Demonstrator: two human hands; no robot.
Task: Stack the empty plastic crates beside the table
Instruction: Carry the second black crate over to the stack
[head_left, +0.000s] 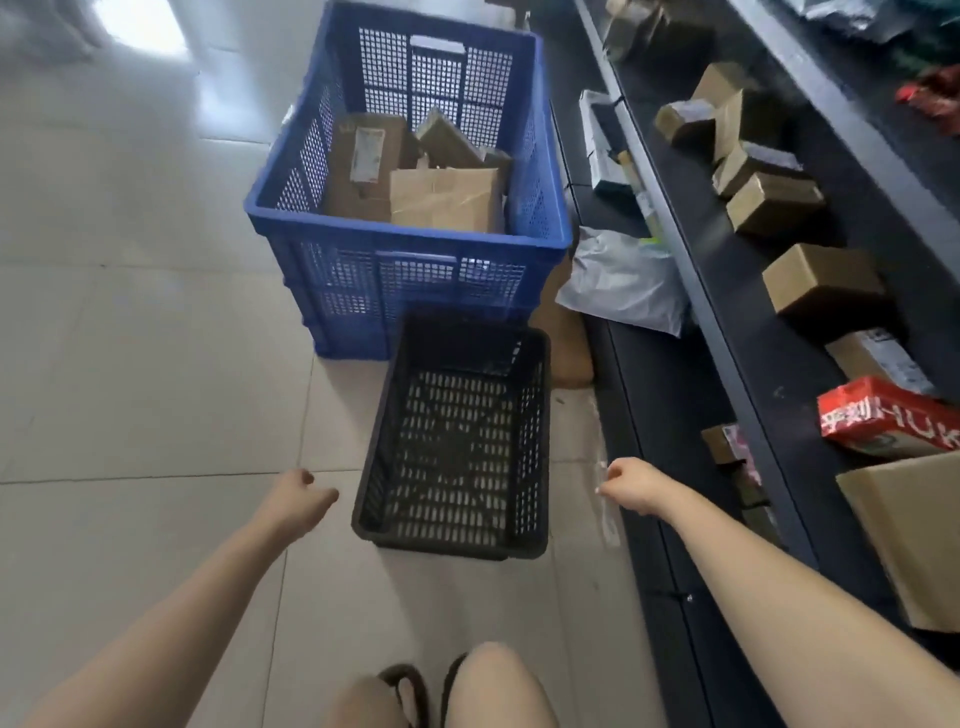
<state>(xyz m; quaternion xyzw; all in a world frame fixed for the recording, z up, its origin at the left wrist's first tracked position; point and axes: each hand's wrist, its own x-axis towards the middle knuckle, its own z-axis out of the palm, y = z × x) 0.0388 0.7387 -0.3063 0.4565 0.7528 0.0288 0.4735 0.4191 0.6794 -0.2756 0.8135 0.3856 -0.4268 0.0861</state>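
An empty black plastic crate (535, 431) stands on the tiled floor in front of me, its perforated bottom bare. Behind it stands a larger blue crate (410, 244) holding several cardboard parcels. My left hand (301, 499) hovers just left of the black crate's near corner, fingers curled, holding nothing. My right hand (631, 486) hangs a little to the right of the crate, fingers curled in a loose fist, also holding nothing. Neither hand touches the crate.
A dark shelf unit (727, 322) runs along the right, loaded with cardboard boxes, a red packet (883, 415) and a grey plastic mailer (618, 280). A brown parcel lies on the floor between crate and shelf. Pale floor tiles (130, 312) stretch to the left. My knees and sandals show at the bottom.
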